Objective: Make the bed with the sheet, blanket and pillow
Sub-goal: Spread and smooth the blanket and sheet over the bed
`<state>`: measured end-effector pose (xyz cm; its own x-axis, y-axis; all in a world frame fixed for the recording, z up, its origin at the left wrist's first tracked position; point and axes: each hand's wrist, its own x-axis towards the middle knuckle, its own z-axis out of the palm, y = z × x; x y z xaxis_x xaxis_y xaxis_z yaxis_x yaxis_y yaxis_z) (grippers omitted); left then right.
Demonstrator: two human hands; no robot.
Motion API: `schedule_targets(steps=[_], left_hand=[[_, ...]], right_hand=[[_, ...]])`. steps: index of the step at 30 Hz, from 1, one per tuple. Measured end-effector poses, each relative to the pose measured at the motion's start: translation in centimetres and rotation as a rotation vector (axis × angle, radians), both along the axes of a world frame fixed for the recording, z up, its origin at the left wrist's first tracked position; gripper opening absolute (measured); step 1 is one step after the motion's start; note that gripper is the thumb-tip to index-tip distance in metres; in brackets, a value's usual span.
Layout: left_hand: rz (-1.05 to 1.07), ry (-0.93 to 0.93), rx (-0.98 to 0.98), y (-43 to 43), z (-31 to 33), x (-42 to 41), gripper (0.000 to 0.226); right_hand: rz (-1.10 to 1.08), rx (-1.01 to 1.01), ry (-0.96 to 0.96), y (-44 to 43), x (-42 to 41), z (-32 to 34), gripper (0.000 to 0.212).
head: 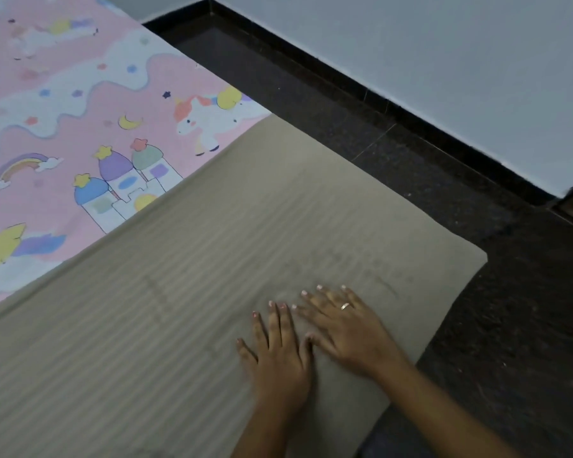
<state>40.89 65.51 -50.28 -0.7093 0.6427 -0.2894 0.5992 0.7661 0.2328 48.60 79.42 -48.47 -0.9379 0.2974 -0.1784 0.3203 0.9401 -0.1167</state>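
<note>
From my head camera I look down at the far right corner of the bed (444, 319), which sits low beside the dark floor (477, 193) and near the pale wall (411, 44).

The pink sheet (63, 110) with unicorns and castles is spread flat over the part of the bed I can see, and it looks smooth with no loose folds, so I judge that step done. The beige striped blanket (179, 292) lies over the sheet on the near part of the bed. Its far edge runs straight across the sheet, and one corner reaches the bed's right edge by the floor.

My left hand (278, 358) and right hand (348, 332) lie side by side, almost touching, near that right edge. Both are flat, palms down, fingers straight and a little spread, pressing on the blanket and gripping nothing. My right hand wears a ring (345, 306).

I take this as smoothing the blanket, so it is laid but not quite finished. No pillow is in view, so I judge placing it is left, though it could lie outside the frame.
</note>
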Motion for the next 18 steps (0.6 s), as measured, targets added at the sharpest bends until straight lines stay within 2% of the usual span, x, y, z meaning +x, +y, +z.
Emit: schedule_targets(steps=[2, 6, 11, 12, 13, 18], left_hand=[[0.012, 0.0, 0.013, 1.3, -0.1, -0.3, 0.072], [0.004, 0.016, 0.016, 3.7, 0.0, -0.8, 0.067], [0.051, 0.01, 0.009, 7.1, 0.4, -1.0, 0.069], [0.059, 0.001, 0.015, 7.8, 0.4, -1.0, 0.069], [0.063, -0.002, 0.025, 8.5, 0.3, -1.0, 0.069], [0.014, 0.029, 0.052, 11.0, -0.2, -0.6, 0.07]], right_hand=[[-0.028, 0.028, -0.025, 3.5, 0.5, 0.2, 0.053], [-0.151, 0.059, -0.078, 11.8, 1.6, 1.2, 0.059], [-0.64, 0.051, -0.086, 19.5, 3.4, 2.1, 0.072], [-0.655, 0.055, -0.053, 19.5, 3.1, 2.3, 0.073], [-0.585, 0.069, -0.027, 18.5, 2.8, 2.3, 0.071], [0.087, 0.028, -0.007, 9.5, 2.3, 1.4, 0.057]])
